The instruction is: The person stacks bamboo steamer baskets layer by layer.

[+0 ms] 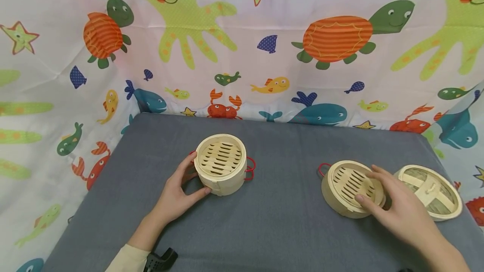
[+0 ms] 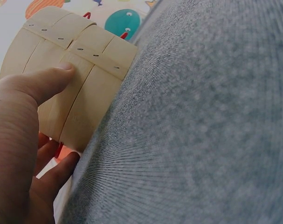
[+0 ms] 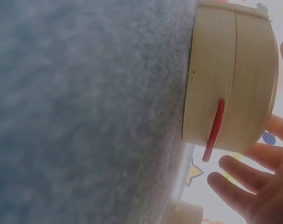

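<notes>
Curtain: sea-creature print (image 1: 287, 60), skirting the surface's edges from 9 through 12 to 3 o'clock.
Surface: grey cloth (image 1: 264, 230), running between both steamers and toward 6 o'clock.
Left steamer (image 1: 223, 184): 10 o'clock of centre, inside the edges.
Right steamer (image 1: 340, 202): 3 o'clock.
Lid (image 1: 429, 192): beyond it, near the 3-o'clock edge.
Left hand (image 1: 174, 196): pinching left steamer.
Right hand (image 1: 401, 205): fingers spread at right steamer; contact unclear.
Staples (image 2: 80, 49): on left steamer, clear only in left-wrist view.

Table (image 1: 280, 226): grey, fabric-topped
Taller steamer (image 1: 222, 166): left (red-handled)
Shorter steamer (image 1: 345, 190): right
Round lid (image 1: 430, 192): beside shorter steamer
</notes>
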The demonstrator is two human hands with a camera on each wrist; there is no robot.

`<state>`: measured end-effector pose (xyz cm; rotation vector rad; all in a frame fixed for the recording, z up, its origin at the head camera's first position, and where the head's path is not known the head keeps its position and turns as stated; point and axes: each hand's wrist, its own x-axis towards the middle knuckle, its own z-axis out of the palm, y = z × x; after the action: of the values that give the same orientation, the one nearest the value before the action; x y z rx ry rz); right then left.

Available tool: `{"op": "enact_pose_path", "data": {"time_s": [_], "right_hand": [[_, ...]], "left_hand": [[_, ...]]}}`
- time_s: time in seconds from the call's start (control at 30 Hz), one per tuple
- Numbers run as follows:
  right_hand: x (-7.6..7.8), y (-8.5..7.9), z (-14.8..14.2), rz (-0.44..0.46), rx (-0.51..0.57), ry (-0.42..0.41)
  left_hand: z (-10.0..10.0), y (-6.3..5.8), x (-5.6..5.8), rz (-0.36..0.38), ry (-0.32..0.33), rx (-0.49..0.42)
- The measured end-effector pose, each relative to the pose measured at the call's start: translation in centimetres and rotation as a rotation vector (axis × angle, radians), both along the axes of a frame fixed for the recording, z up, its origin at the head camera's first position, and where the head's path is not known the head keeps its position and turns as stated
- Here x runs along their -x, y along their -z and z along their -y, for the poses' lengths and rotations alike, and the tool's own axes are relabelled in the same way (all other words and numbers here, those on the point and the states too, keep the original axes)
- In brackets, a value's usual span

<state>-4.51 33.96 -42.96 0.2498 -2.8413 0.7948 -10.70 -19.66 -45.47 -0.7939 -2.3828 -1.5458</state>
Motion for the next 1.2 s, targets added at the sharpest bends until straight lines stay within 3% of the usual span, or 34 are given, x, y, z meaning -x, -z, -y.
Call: {"op": "enact_pose_path", "data": {"time_s": [0.33, 0.53, 0.87, 1.2], "right_hand": [[-0.9, 0.1, -0.5, -0.022, -0.042, 0.000], [-1.1, 0.4, -0.7, -0.007, -0.015, -0.014], [-1.2, 0.9, -0.8, -0.101, 0.047, -0.072], [-1.2, 1.2, -0.9, -0.076, 0.075, -0.055]], "left_hand": [[0.1, -0.1, 0.1, 0.002, -0.007, 0.015], [0.1, -0.1, 0.1, 0.000, -0.009, 0.022], [0.1, 0.2, 0.0, 0.014, -0.001, 0.008], [0.1, 0.1, 0.0, 0.016, 0.002, 0.005]]}}
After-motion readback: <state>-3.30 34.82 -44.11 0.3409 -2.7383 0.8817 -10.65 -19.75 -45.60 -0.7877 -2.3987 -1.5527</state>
